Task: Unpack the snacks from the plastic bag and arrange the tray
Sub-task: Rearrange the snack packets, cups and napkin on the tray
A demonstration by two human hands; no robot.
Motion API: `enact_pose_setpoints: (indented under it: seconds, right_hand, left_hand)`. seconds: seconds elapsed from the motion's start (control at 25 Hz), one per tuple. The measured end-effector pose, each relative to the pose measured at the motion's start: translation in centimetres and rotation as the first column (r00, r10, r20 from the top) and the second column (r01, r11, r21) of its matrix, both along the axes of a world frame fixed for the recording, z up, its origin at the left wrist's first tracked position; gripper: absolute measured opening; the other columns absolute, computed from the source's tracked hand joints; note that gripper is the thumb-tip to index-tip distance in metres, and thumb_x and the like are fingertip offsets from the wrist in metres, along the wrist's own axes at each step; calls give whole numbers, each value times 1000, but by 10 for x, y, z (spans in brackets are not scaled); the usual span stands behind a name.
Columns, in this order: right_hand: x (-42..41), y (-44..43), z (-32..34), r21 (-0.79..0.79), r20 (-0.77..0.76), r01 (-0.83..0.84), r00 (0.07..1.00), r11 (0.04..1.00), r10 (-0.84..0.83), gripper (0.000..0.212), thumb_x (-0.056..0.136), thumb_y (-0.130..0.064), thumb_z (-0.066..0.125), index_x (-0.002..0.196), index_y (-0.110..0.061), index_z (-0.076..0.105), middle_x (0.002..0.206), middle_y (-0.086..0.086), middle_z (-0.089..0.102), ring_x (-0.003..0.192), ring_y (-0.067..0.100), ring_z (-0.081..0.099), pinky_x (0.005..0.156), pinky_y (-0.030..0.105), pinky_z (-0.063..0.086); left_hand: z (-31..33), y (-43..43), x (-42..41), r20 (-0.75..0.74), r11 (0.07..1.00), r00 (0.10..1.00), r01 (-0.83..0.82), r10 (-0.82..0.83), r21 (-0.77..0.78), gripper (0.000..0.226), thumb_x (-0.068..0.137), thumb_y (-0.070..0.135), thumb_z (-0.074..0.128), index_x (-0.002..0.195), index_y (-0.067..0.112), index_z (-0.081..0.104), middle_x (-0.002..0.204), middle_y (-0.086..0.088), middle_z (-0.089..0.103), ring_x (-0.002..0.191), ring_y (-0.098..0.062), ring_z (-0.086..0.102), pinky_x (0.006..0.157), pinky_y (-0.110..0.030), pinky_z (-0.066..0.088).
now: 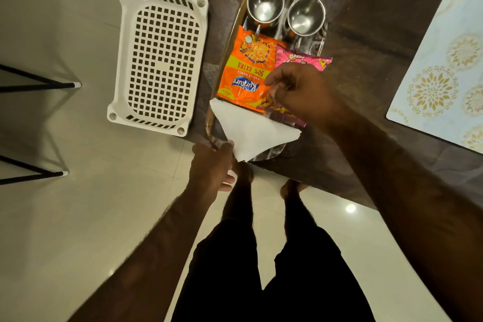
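A gold-rimmed tray (212,102) lies on the dark table. On it are two steel cups (265,4) (306,15) at the far end, an orange Kurkure packet (245,70) and a pink Bingo packet (303,59) beside it. A folded white napkin (254,132), triangular, rests on the tray's near end. My left hand (213,168) pinches the napkin's near corner. My right hand (300,89) lies over the pink packet, fingers curled at its edge beside the orange packet. No plastic bag is in view.
A white perforated plastic basket (159,57) sits at the table's left edge, overhanging it. A pale floral placemat (444,60) lies at the right. Black chair legs (39,83) stand on the tiled floor at left. My legs are below the table edge.
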State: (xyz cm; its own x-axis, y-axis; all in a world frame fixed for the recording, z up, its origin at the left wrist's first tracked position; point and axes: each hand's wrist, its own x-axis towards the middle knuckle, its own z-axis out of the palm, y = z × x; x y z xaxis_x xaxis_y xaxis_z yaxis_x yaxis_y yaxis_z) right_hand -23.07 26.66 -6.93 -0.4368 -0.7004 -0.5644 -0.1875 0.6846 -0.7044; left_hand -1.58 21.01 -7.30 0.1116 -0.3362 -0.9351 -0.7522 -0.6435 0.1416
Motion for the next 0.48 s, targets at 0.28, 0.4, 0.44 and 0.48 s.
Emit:
enact_pose_setpoints:
  seconds: [0.28, 0.4, 0.44, 0.48]
  right_hand:
    - [-67, -52, 20, -53, -319, -26, 948, 998, 8, 31, 90, -10, 56, 108, -24, 76, 100, -2, 73, 95, 17, 69, 83, 28, 52]
    - [-89, -75, 21, 20, -383, -43, 922, 999, 47, 36, 82, -14, 58, 112, -24, 76, 104, 0, 70, 102, 20, 66, 95, 37, 55]
    - [-94, -81, 19, 46, -405, -70, 911, 996, 82, 36, 83, -21, 59, 114, -25, 75, 112, 3, 71, 111, 23, 65, 100, 41, 54]
    - [-97, -87, 16, 74, -424, -100, 897, 992, 122, 37, 85, -30, 59, 118, -27, 74, 122, 4, 69, 120, 26, 63, 105, 43, 51]
  left_hand:
    - [11, 12, -14, -92, 932, 939, -309, 331, 191, 50, 96, 29, 67, 136, 4, 49, 130, -26, 60, 113, -40, 67, 80, -47, 61]
    - [8, 11, -18, -87, 905, 915, -370, 394, 211, 42, 96, 23, 65, 132, 5, 52, 132, -27, 59, 115, -39, 67, 88, -49, 59]
    - [7, 11, -19, -89, 895, 905, -390, 416, 219, 39, 96, 21, 65, 130, 5, 54, 133, -27, 58, 115, -39, 67, 90, -50, 59]
    - [6, 10, -20, -91, 885, 896, -408, 435, 224, 38, 96, 20, 64, 130, 6, 54, 134, -27, 57, 115, -39, 67, 92, -51, 58]
